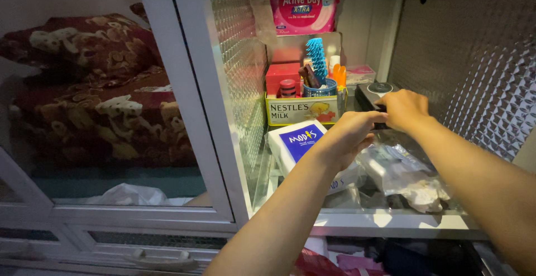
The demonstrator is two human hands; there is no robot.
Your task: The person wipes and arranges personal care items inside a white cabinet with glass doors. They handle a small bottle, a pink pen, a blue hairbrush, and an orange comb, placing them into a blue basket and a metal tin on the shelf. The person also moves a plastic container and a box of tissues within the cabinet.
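Head view: both hands reach onto the cabinet shelf (391, 220). Right hand (403, 108) has its grip closed on a black device (373, 94) at far right. Left hand (349, 133) hovers with fingers curled beside it, above a white-and-blue box (298, 142).

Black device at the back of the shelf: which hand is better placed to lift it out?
Right, probably. The right hand already rests on the black device, fingers curled over its near edge. The left hand sits nearer, above the white and blue box.
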